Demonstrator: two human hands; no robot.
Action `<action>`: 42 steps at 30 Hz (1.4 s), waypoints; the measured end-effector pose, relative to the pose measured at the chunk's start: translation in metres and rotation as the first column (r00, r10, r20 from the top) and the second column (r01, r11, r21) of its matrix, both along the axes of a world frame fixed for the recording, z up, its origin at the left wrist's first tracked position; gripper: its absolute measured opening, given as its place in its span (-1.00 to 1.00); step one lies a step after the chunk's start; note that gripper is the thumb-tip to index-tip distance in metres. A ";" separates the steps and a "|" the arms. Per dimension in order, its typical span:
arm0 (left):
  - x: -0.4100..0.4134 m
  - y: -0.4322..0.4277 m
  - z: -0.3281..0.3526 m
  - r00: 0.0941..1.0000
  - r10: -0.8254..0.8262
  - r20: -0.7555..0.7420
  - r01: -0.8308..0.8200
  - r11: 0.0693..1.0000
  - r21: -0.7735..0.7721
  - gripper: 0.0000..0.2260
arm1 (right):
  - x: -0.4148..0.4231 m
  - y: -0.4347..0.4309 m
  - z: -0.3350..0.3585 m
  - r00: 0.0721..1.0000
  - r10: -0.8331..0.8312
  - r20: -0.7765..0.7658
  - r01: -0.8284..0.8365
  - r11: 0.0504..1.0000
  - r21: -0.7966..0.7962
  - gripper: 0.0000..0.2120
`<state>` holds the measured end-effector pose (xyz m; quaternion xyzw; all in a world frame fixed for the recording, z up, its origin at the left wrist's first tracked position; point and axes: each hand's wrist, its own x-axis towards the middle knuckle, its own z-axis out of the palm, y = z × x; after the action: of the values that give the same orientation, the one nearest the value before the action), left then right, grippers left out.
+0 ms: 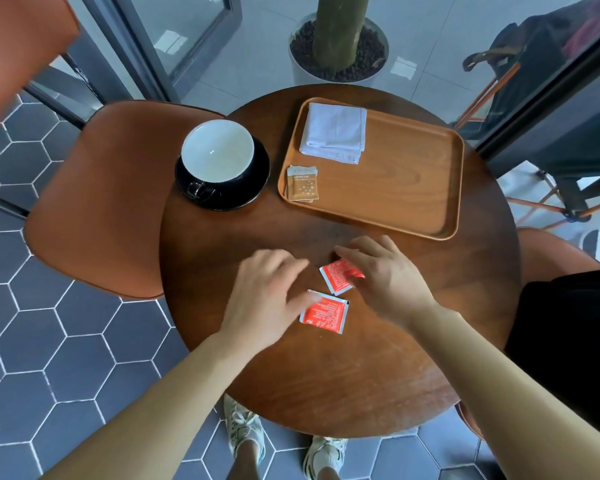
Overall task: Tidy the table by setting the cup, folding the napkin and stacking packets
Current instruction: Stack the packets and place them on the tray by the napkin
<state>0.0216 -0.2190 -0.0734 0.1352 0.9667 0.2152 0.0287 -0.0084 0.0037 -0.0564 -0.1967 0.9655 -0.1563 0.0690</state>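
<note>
Two red packets lie on the round wooden table: one nearer me and one just beyond it. My left hand is spread flat, its fingertips touching the near packet's left corner. My right hand covers the right edge of the far packet, fingers curled on it. A white-lined black cup stands upright on a black saucer. A folded white napkin and brown packets in a small pile lie on the wooden tray.
An orange chair stands at the table's left. A potted plant is beyond the far edge. Another orange seat and a folding chair are at the right. My shoes show under the near edge.
</note>
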 end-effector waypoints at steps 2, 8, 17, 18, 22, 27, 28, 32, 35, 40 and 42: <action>0.008 0.010 0.003 0.986 -0.161 0.046 0.164 0.985 -0.061 -0.40 | 0.001 0.001 -0.003 0.999 -0.018 -0.037 0.019 0.999 0.045 -0.59; 0.007 0.029 0.007 0.972 -0.215 0.097 0.230 0.954 -0.193 -0.46 | 0.006 0.011 -0.001 0.974 -0.219 0.062 0.217 0.976 0.030 -0.71; 0.011 0.028 0.012 0.978 -0.173 -0.117 0.170 0.985 -0.035 -0.87 | 0.040 0.024 0.004 0.971 -0.237 -0.016 0.235 0.967 -0.096 -0.76; 0.014 0.026 0.009 0.964 -0.180 -0.194 0.179 0.984 -0.025 -0.90 | 0.046 0.026 0.001 0.967 -0.255 -0.002 0.252 0.958 -0.135 -0.75; 0.025 0.010 -0.002 0.931 -0.263 -0.252 0.254 0.965 -0.069 -0.71 | 0.058 0.030 -0.006 0.913 -0.406 -0.044 0.385 0.890 -0.244 -0.77; 0.041 -0.006 -0.008 0.991 -0.090 -0.102 0.087 0.996 -0.027 -0.62 | 0.053 0.029 -0.011 0.908 -0.418 0.014 0.417 0.902 -0.116 -0.55; 0.042 -0.004 -0.009 0.996 -0.030 -0.083 0.027 0.999 -0.034 -0.62 | 0.051 0.028 -0.011 0.911 -0.411 0.023 0.411 0.908 -0.086 -0.51; 0.036 0.009 -0.009 0.995 0.085 -0.051 -0.090 0.991 -0.104 -0.49 | 0.044 0.025 -0.008 0.908 -0.414 0.066 0.414 0.910 0.007 -0.49; 0.032 0.019 -0.009 0.995 0.082 -0.057 -0.088 0.991 -0.098 -0.52 | 0.039 0.027 -0.005 0.870 -0.470 0.150 0.474 0.880 0.008 -0.53; 0.025 0.026 -0.004 0.997 0.076 -0.003 -0.076 0.996 -0.047 -0.51 | 0.040 0.030 -0.004 0.827 -0.506 0.245 0.534 0.843 -0.061 -0.76; 0.022 0.027 0.000 0.999 0.032 0.019 -0.031 0.999 -0.033 -0.41 | 0.043 0.032 -0.005 0.805 -0.525 0.276 0.568 0.817 -0.100 -0.87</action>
<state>0.0432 -0.1917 -0.0735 0.1173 0.9718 0.2012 0.0371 0.0351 0.0359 -0.0612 0.1055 0.9478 -0.2773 0.1173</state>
